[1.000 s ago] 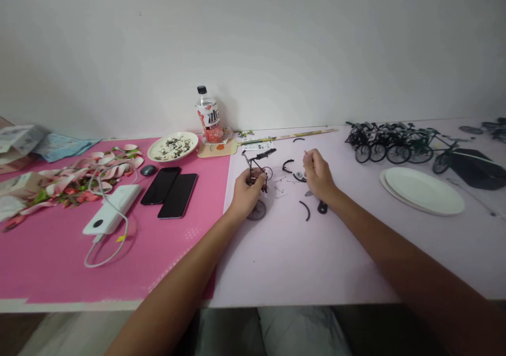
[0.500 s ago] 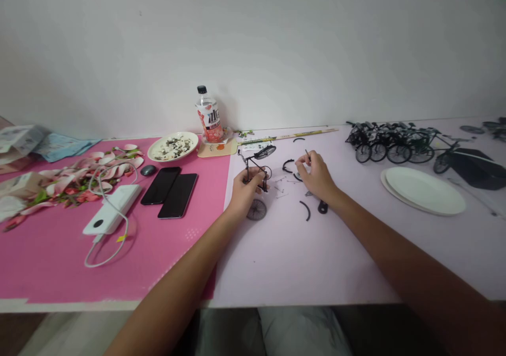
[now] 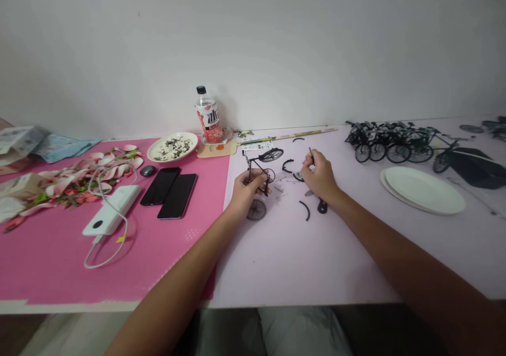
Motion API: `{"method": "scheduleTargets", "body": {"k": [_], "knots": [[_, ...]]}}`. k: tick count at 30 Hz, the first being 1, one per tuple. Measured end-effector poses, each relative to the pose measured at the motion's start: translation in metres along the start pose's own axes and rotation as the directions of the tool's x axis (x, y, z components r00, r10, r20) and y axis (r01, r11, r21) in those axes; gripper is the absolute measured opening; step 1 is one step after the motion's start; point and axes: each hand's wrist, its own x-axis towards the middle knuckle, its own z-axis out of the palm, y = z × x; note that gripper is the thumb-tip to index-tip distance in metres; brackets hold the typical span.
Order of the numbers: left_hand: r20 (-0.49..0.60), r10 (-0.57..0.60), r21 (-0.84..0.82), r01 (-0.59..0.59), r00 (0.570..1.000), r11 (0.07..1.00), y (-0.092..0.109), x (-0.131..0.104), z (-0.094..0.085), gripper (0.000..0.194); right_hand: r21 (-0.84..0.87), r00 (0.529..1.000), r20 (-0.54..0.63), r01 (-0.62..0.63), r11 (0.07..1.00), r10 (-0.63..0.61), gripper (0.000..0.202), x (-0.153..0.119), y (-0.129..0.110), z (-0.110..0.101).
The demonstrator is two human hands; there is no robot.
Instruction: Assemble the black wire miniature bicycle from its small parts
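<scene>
Left hand grips a black miniature bicycle between thumb and fingers, tipped up above the lilac worktop; its spoked upper wheel sits just above the fingertips and a second wheel shows beneath the hand (how that one joins on is hidden). To its right, the right hand pinches a small dark piece in its fingertips.

Since a second ago the upper wheel has turned from nearly edge-on to show an oval face, and over the last half second the right hand has shifted slightly away from it; the bicycle seems better exposed for handling, though piece and bicycle are apart.

Tubing and spokes are thin and dark, plastic or metal, I cannot tell which. Below the right hand lie a smooth, matte, curved black strip and a round-ended black tool. Well to that hand's right, similar bicycles stand tightly bunched behind smooth, oval white plates.
</scene>
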Motion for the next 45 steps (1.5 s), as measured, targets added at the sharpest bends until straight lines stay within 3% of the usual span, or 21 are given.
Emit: {"method": "scheduleTargets", "body": {"k": [8,16,21,26,32,41,45], "knots": [[-0.002,-0.026,-0.003,0.026,1.000,1.000,0.001,-0.001,0.001,0.033,-0.018,0.998,0.060,-0.022,1.000,0.023,0.025,0.000,0.004,0.001],[-0.001,-0.035,-0.025,0.035,0.999,0.999,0.003,-0.002,0.003,0.034,-0.364,0.984,0.173,0.033,0.931,0.033,0.027,0.001,0.009,0.001],[-0.012,-0.036,-0.032,0.035,0.999,0.999,0.004,-0.003,0.004,0.034,-0.430,0.957,0.279,0.053,0.901,0.077,0.028,0.001,0.009,-0.001],[-0.014,-0.035,-0.028,0.035,0.999,0.999,0.005,-0.004,0.005,0.033,-0.370,0.955,0.282,0.017,0.929,0.095,0.029,0.000,0.011,0.001],[-0.009,-0.033,-0.003,0.033,0.999,0.999,0.006,-0.005,0.006,0.030,-0.091,0.993,0.083,-0.080,0.993,0.087,0.041,0.002,0.000,0.000],[0.007,0.028,0.118,-0.029,1.000,0.993,0.008,-0.009,0.007,0.025,0.288,0.990,-0.082,0.135,0.948,-0.116,0.050,-0.014,-0.041,0.004],[0.020,0.060,0.142,-0.062,0.998,0.988,0.007,-0.009,0.008,0.027,0.263,0.961,0.017,0.262,0.928,-0.276,0.044,-0.024,-0.051,0.007]]}}
